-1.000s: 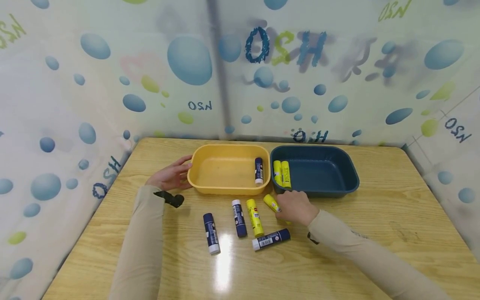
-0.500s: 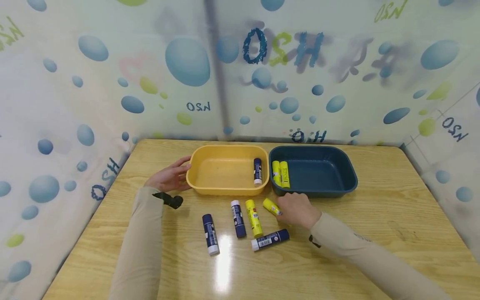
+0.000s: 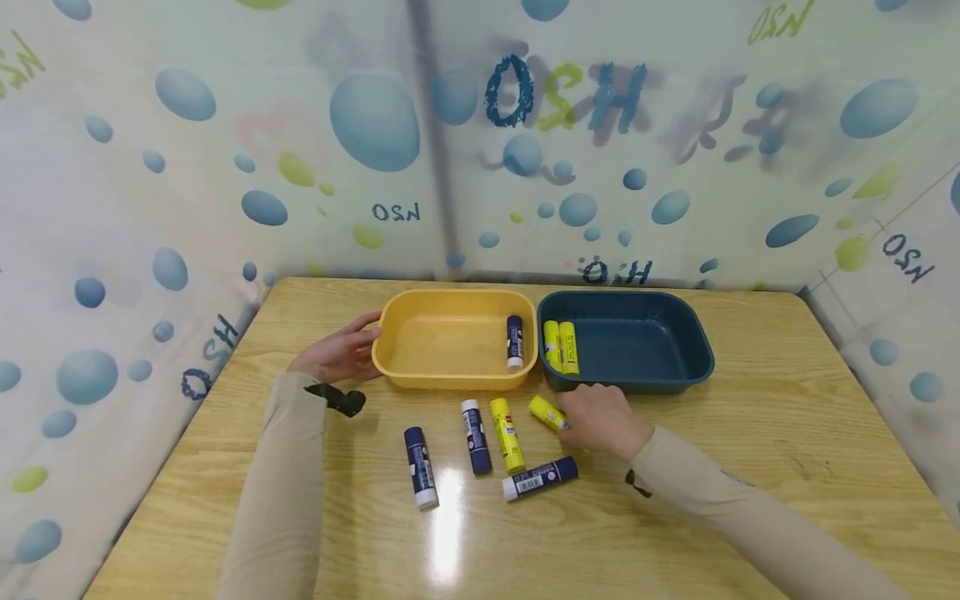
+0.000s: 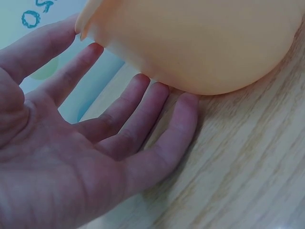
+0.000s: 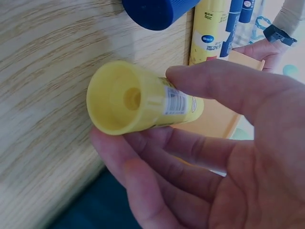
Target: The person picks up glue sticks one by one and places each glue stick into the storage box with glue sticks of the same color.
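My right hand [image 3: 606, 421] grips a yellow glue stick [image 3: 548, 412] just in front of the dark blue tray [image 3: 675, 385]. In the right wrist view, thumb and fingers lie on both sides of that yellow glue stick [image 5: 143, 100], its hollow end facing the camera. My left hand [image 3: 337, 353] touches the left end of the orange tray [image 3: 450, 382]; in the left wrist view its fingertips [image 4: 141, 78] rest against the tray wall [image 4: 200, 52], fingers relaxed. Two yellow sticks [image 3: 569, 348] lie in the blue tray, and one navy stick [image 3: 514, 342] lies in the orange tray.
On the wooden table [image 3: 360, 533], in front of the trays, lie another yellow stick [image 3: 507, 436], a navy stick [image 3: 476, 437] beside it, a second navy stick [image 3: 422, 468] at the left and a third [image 3: 540, 478] lying crosswise. A patterned curtain [image 3: 375, 250] stands behind the table.
My right hand has shifted slightly to the right with the yellow stick, which has turned a little. My left hand stays at the orange tray. The head view has shifted slightly.
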A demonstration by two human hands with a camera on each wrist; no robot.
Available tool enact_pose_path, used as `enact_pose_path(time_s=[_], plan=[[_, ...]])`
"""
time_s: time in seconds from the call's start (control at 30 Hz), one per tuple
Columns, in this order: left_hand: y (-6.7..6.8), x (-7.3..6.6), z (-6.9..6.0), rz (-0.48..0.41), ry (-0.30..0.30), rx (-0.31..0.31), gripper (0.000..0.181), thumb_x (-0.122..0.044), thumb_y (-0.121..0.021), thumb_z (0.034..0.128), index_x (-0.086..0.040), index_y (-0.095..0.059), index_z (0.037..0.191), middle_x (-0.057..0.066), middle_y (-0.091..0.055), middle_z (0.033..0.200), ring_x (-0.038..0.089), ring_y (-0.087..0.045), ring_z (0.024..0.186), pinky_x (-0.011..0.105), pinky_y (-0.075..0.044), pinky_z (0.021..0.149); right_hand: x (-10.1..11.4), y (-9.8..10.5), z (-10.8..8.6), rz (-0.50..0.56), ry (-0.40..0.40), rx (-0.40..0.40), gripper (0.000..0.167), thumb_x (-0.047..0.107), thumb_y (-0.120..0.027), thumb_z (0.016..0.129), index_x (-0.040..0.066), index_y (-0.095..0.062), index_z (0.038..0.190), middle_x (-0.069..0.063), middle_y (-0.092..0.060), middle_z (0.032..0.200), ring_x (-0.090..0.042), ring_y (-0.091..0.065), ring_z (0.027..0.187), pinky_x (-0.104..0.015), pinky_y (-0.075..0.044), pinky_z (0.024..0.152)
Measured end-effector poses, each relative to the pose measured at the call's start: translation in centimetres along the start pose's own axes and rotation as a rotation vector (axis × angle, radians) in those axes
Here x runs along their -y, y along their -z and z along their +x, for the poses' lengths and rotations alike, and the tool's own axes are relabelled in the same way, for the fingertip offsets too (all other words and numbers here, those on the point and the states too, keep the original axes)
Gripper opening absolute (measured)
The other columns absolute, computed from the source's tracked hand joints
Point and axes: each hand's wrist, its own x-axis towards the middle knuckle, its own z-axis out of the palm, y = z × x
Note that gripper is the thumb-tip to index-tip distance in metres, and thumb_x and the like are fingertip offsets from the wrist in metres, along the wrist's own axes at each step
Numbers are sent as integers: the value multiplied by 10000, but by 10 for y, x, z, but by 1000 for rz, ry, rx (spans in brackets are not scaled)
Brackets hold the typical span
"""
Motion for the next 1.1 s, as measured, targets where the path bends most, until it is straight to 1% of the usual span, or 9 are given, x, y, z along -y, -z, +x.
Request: enact_pose_path(time_s=[0.13, 0.23, 0.33, 0.47, 0.63, 0.8, 0.9, 1.0, 1.1], plan=[[0, 1, -2, -4, 3, -1, 499, -222, -485, 1031, -307, -289, 1482, 59, -323, 1418, 264, -413, 1190, 474, -432, 960, 0, 1, -4, 19, 17, -7, 220, 261, -754, 832, 86, -633, 885, -14, -511, 666, -194, -484, 587, -306, -375, 508], [1, 3, -4, 2, -1, 1, 511, -224, -480, 1032, -303, -265, 1489, 62, -294, 1437, 271, -385, 1211, 478, -424, 968, 0, 1, -6, 39, 37, -13, 216, 252, -759, 825, 95, -612, 843, -9, -508, 655, -186, -481, 573, -302, -375, 498], [2, 4, -5, 12, -13, 12, 533, -222, -473, 1035, -292, -236, 1507, 74, -261, 1462, 280, -360, 1231, 477, -424, 968, 0, 0, -8, 59, 43, -10, 216, 253, -760, 826, 97, -611, 839, -4, -507, 656, -180, -483, 568, -301, -386, 497], [3, 4, -5, 16, -19, 21, 557, -222, -471, 1036, -286, -213, 1526, 84, -237, 1486, 283, -351, 1240, 477, -422, 971, 1, 1, -11, 59, 44, -15, 213, 258, -754, 833, 98, -615, 857, -1, -503, 656, -180, -481, 569, -304, -393, 499], [3, 4, -4, 14, -13, 17, 570, -227, -472, 1035, -286, -201, 1533, 86, -217, 1506, 285, -346, 1245, 479, -422, 971, 0, 7, -17, 38, 54, -50, 215, 259, -755, 829, 96, -619, 866, -4, -496, 659, -189, -473, 578, -311, -380, 502], [3, 4, -4, 13, -8, 21, 560, -230, -480, 1032, -294, -214, 1522, 79, -251, 1476, 274, -371, 1221, 478, -425, 965, -3, 15, -24, 30, 74, -110, 200, 243, -752, 833, 97, -616, 846, -4, -492, 651, -183, -461, 567, -298, -371, 490], [2, 3, -3, 17, -5, 7, 566, -234, -496, 1026, -299, -226, 1519, 70, -288, 1444, 261, -401, 1194, 475, -426, 966, -6, 20, -27, 23, 91, -141, 209, 244, -757, 836, 100, -606, 829, -4, -487, 648, -176, -455, 554, -288, -374, 476], [1, 2, -2, 19, -5, 3, 553, -233, -493, 1028, -297, -238, 1514, 67, -320, 1411, 253, -426, 1169, 465, -437, 956, -9, 23, -28, 34, 90, -147, 215, 243, -758, 835, 100, -598, 824, -5, -482, 645, -173, -451, 547, -281, -370, 471], [0, 1, -1, 10, -1, 15, 523, -226, -472, 1036, -294, -250, 1504, 60, -337, 1387, 248, -434, 1154, 457, -445, 946, -11, 27, -30, 51, 82, -143, 202, 240, -745, 839, 98, -601, 835, -2, -484, 645, -168, -451, 544, -275, -366, 470]])
